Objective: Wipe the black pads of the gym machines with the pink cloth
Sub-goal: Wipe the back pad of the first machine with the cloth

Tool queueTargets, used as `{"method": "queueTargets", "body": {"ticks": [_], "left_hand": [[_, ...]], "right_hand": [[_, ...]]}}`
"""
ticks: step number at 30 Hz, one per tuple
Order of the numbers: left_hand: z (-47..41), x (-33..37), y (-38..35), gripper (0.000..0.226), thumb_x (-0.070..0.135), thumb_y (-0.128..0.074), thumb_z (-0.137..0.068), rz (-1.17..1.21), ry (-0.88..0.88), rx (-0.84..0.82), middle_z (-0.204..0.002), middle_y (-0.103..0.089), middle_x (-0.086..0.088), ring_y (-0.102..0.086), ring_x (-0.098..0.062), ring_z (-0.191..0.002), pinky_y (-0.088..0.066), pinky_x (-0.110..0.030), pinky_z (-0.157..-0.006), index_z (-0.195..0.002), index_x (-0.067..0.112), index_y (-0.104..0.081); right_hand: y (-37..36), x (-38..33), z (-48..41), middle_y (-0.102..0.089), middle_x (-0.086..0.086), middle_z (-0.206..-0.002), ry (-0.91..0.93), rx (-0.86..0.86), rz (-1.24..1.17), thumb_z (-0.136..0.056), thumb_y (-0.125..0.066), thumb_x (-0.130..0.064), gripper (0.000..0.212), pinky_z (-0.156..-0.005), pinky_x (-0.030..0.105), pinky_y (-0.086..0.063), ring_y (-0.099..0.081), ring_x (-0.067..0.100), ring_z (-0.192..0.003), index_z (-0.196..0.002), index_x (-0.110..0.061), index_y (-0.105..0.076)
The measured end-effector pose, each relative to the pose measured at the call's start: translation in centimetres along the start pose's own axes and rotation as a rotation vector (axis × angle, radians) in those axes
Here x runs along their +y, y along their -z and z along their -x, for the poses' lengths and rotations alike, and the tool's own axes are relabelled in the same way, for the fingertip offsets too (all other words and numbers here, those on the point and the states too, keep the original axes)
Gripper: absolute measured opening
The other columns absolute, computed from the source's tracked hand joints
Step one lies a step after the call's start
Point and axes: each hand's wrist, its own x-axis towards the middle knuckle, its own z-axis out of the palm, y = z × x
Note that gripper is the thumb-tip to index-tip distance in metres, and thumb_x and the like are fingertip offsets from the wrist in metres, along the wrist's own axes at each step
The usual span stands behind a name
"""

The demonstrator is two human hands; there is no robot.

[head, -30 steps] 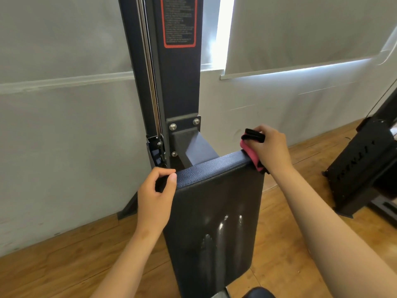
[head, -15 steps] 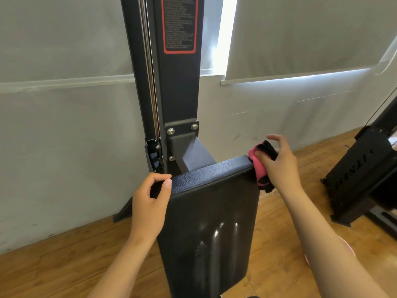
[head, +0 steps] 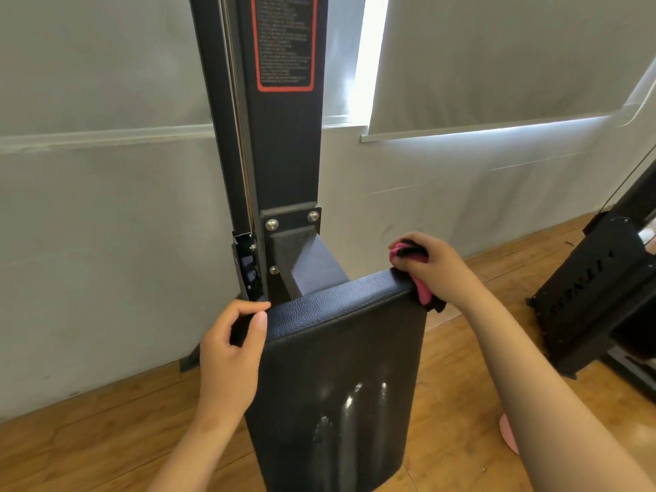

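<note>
A long black pad [head: 340,378] slopes down toward me from a black upright post [head: 284,143]. Wet streaks shine on its lower face. My left hand [head: 230,346] grips the pad's top left corner, thumb on the top edge. My right hand [head: 440,268] holds a bunched pink cloth [head: 420,289] with black trim and presses it against the pad's top right corner. Part of the cloth is hidden inside my fist.
The post carries a red-framed label [head: 285,40] and bolts to a bracket [head: 291,221]. Another black machine [head: 603,296] stands on the wooden floor at the right. A pink object [head: 507,435] lies on the floor beside my right forearm. A grey wall runs behind.
My right hand with the cloth slid from the pad's top right corner down its side edge, then back up onto the corner. The left hand kept its grip.
</note>
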Motion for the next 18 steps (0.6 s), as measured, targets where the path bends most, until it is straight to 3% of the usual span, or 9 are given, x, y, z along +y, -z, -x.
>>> {"method": "queueTargets", "body": {"ticks": [5,11,18], "left_hand": [[0.0,-0.2,-0.1,0.012,0.020,-0.055,-0.092,-0.002,0.006,-0.002,-0.090,-0.067,0.017,-0.060,-0.001,-0.095,-0.043,-0.019,-0.080,-0.093,0.019,-0.067],[-0.1,-0.3,0.0,0.013,0.027,-0.055,-0.089,0.005,0.024,-0.009,-0.091,-0.066,0.019,-0.060,-0.001,-0.096,-0.045,-0.023,-0.084,-0.092,0.022,-0.067],[-0.1,-0.1,-0.1,0.028,0.040,-0.048,-0.082,0.015,0.005,0.032,-0.091,-0.067,0.021,-0.060,-0.001,-0.096,-0.043,-0.015,-0.082,-0.091,0.022,-0.068]], "right_hand": [[0.7,0.6,-0.3,-0.068,-0.006,-0.094,-0.070,-0.081,-0.144,-0.090,-0.066,-0.016,0.015,-0.072,0.005,-0.043,-0.061,-0.001,-0.084,-0.104,-0.015,-0.068],[1.3,2.0,2.5,-0.069,-0.002,-0.091,-0.117,-0.039,-0.212,-0.092,-0.062,-0.024,0.011,-0.068,0.009,-0.047,-0.062,-0.001,-0.078,-0.100,-0.016,-0.067],[0.6,1.4,0.2,-0.069,0.003,-0.094,-0.133,-0.062,-0.184,-0.092,-0.063,-0.022,0.013,-0.072,0.015,-0.046,-0.062,0.005,-0.083,-0.101,-0.013,-0.067]]}}
